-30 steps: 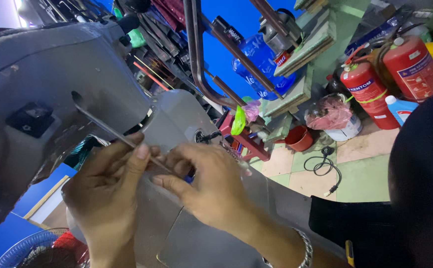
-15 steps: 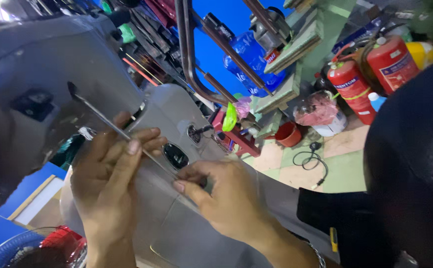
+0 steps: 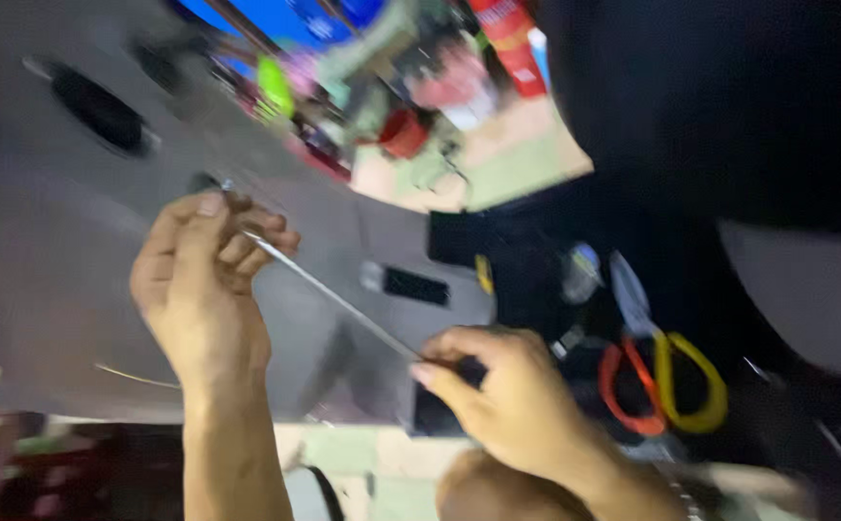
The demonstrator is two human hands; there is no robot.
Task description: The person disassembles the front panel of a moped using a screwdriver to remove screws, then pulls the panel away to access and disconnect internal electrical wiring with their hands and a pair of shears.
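A long thin metal rod-shaped tool [image 3: 338,301] runs diagonally across a grey plastic body panel [image 3: 44,251]. My left hand [image 3: 203,289] pinches the rod near its upper end, against the panel. My right hand [image 3: 507,405] grips the rod's lower end, where a dark handle shows between the fingers. The picture is blurred by motion. The rod's upper tip is hidden behind my left fingers.
Scissors with red and yellow handles [image 3: 666,371] lie on a dark surface right of my right hand. A dark oval opening [image 3: 102,111] sits in the panel at upper left. Red extinguishers [image 3: 507,39], a red pot [image 3: 404,133] and clutter stand on the floor beyond.
The view has swung down and to the right and blurred. Both hands still hold the rod; my right hand now sits lower and further right. The scissors have come into view.
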